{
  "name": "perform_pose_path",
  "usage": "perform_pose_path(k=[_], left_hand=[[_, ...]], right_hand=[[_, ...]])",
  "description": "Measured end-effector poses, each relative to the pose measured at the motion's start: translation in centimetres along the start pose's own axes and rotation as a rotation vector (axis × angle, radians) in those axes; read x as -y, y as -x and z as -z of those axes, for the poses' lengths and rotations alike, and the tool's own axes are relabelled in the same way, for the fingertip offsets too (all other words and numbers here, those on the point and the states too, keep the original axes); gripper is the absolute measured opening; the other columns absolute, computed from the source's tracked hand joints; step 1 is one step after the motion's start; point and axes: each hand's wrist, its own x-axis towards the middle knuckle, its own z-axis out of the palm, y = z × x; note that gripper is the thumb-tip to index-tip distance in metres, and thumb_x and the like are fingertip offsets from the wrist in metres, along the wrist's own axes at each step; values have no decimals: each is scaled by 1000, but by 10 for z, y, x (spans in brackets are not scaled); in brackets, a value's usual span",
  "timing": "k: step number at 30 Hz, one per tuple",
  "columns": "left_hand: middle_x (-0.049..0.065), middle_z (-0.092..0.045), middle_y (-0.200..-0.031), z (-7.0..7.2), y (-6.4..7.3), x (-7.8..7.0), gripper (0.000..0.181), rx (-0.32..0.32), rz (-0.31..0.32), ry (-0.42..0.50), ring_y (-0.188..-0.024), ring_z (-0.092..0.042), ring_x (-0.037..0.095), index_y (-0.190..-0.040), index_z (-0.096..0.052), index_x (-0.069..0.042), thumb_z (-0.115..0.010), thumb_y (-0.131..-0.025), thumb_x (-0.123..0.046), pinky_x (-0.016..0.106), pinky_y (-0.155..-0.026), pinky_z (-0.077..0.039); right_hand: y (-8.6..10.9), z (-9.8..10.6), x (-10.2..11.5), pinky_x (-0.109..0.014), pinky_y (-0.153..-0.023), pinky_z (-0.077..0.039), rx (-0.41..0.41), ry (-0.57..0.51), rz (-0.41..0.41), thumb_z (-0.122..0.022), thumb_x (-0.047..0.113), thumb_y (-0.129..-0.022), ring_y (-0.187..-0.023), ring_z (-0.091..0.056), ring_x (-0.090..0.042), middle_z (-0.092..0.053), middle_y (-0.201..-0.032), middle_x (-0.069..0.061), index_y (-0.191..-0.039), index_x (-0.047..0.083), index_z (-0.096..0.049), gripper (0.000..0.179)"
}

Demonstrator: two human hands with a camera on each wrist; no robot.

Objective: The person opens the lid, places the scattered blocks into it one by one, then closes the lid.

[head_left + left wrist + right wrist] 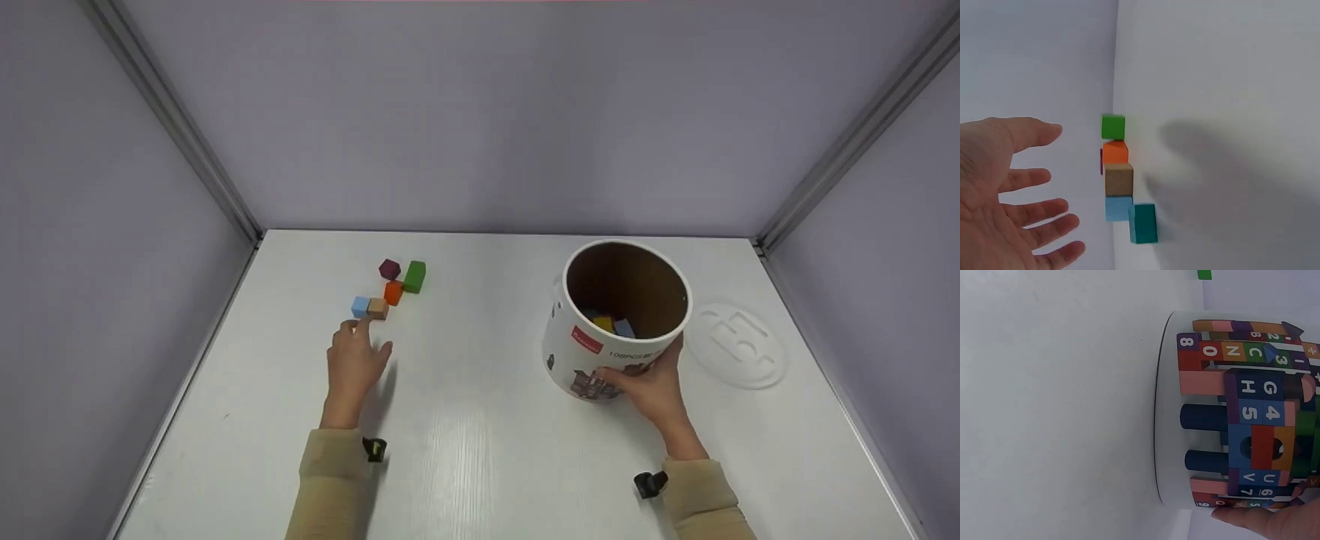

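Note:
My left hand [356,358] hovers with fingers extended and thumb apart, just short of a light blue block [361,306] and a tan block [378,309]. A teal block [1143,223] stands nearest this hand in the left wrist view; the hand hides it in the head view. Beyond are an orange block [394,292], a green block [415,277] and a dark purple block [389,269]. My right hand [652,386] grips the side of a white printed bucket [561,345], thumb across its front; its other fingers are mostly hidden. Yellow and blue blocks [624,328] lie inside.
A clear round plastic lid [736,345] lies on the white table [465,375], right of the bucket. Pale panels [480,112] enclose the table at the back and both sides.

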Motion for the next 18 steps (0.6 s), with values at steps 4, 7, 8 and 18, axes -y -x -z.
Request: perform_pose_path(k=[4,7,8,18], left_hand=[[35,-45,-133,5,-5,13,64,98,77,-66,-119,-46,50,-137,-47,9,-72,-87,-23,64,-92,-41],[36,-40,-136,6,-7,20,73,179,131,-87,-123,-42,52,-144,-39,8,-71,-88,-26,65,-93,-40],[36,-40,-137,6,-8,21,74,204,148,-91,-123,-41,53,-145,-36,7,-71,-88,-26,65,-93,-39],[33,-46,-133,6,-2,25,65,323,231,-65,-118,-46,50,-145,-40,6,-65,-91,-21,66,-96,-37]], right_hand=[[0,0,0,-40,-115,-24,-5,9,0,-92,-2,-60,-135,-34,-19,-31,-145,-7,-153,7,3,134],[1,0,0,-38,-115,-25,-4,11,-2,-92,-3,-60,-135,-34,-18,-31,-145,-7,-152,7,4,133],[1,-1,0,-37,-115,-26,-5,12,-2,-92,-3,-60,-135,-34,-18,-31,-145,-8,-153,7,4,133],[2,-1,1,-41,-115,-22,-14,20,-1,-92,-3,-60,-134,-34,-17,-33,-144,-7,-153,8,4,135]])
